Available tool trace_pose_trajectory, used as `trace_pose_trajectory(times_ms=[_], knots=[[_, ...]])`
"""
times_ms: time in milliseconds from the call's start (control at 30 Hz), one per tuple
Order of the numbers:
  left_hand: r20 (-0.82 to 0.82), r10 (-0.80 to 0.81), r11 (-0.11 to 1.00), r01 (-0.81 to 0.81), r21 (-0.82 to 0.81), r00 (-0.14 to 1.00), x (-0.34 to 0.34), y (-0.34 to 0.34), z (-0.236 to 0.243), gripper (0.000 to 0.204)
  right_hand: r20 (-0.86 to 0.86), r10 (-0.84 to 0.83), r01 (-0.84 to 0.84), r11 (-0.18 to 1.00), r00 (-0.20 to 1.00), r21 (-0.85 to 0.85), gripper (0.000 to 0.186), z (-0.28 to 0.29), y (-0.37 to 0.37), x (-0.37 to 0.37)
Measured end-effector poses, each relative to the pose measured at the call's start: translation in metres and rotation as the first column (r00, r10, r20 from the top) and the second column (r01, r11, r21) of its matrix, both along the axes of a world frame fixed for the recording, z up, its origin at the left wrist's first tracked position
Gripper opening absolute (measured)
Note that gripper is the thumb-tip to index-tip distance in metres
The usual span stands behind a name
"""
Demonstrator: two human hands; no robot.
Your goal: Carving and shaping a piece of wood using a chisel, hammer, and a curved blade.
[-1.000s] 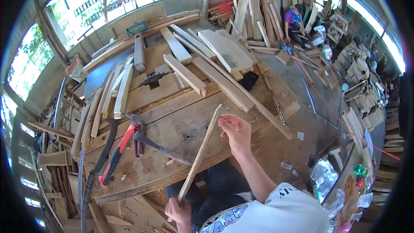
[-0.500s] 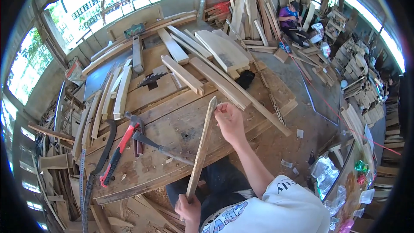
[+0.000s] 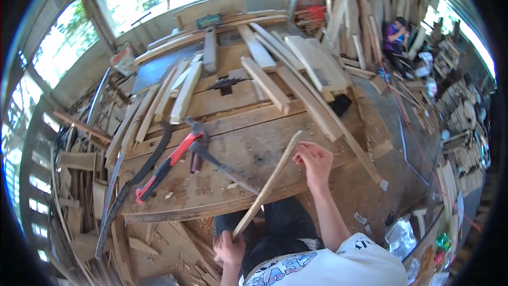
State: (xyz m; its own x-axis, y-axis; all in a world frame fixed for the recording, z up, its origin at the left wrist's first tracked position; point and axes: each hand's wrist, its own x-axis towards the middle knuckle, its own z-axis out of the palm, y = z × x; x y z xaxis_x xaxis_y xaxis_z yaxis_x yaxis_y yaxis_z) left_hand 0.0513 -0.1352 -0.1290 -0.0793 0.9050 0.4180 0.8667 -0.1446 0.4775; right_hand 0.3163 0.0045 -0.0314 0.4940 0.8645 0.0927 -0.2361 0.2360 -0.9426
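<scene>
In my left hand (image 3: 229, 248), closed around its lower end, is a long thin wooden strip (image 3: 269, 186). The strip slants up and to the right over the near edge of the workbench (image 3: 174, 213). My right hand (image 3: 316, 163) is beside the strip's upper end with fingers bent in a pinch; anything between the fingertips is too small to make out. On the bench left of the strip lie a hammer with a red and black handle (image 3: 168, 167), a dark metal-ended tool (image 3: 225, 167) and a dark curved blade-like tool (image 3: 153, 159).
Several planks (image 3: 264, 85) and a wide board (image 3: 316, 63) lie across the bench's far side, with narrow battens (image 3: 186, 92) at left. Scrap wood (image 3: 79, 164) is heaped beside the bench. Another person (image 3: 397, 47) sits at the far right near stacked timber; plastic wrapping (image 3: 400, 237) lies lower right.
The whole view has swung, so the bench appears farther right. The strip leans more to the right, still in my left hand. My right hand's fingers now sit slightly below the strip's tip.
</scene>
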Motion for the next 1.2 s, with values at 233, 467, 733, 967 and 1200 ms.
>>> trace_pose_trajectory(times_ms=[233, 467, 733, 967, 1200], knots=[[0.022, -0.066, 0.998, 0.067, -0.017, 0.998, -0.005, 0.005, 0.014, 0.024, 0.019, -0.015, 0.013, 0.995, 1.0, 0.095, 0.015, 0.0, 0.002, -0.004], [0.241, -0.121, 0.963, 0.172, -0.206, 0.963, 0.01, 0.006, 0.015, 0.026, -0.27, 0.278, -0.189, 0.931, 0.922, 0.313, 0.016, -0.007, 0.002, 0.019], [0.381, -0.139, 0.889, 0.285, -0.359, 0.914, 0.031, 0.006, 0.033, 0.028, -0.031, 0.324, -0.298, 0.9, 0.945, 0.318, 0.024, 0.003, -0.003, 0.033], [0.422, -0.162, 0.886, 0.32, -0.336, 0.892, 0.032, 0.006, 0.03, 0.028, -0.096, 0.371, -0.305, 0.864, 0.924, 0.401, 0.027, 0.001, -0.01, 0.04], [0.44, -0.162, 0.882, 0.33, -0.338, 0.883, 0.033, 0.006, 0.028, 0.025, -0.262, 0.504, -0.304, 0.781, 0.823, 0.545, 0.031, -0.004, -0.009, 0.048]])
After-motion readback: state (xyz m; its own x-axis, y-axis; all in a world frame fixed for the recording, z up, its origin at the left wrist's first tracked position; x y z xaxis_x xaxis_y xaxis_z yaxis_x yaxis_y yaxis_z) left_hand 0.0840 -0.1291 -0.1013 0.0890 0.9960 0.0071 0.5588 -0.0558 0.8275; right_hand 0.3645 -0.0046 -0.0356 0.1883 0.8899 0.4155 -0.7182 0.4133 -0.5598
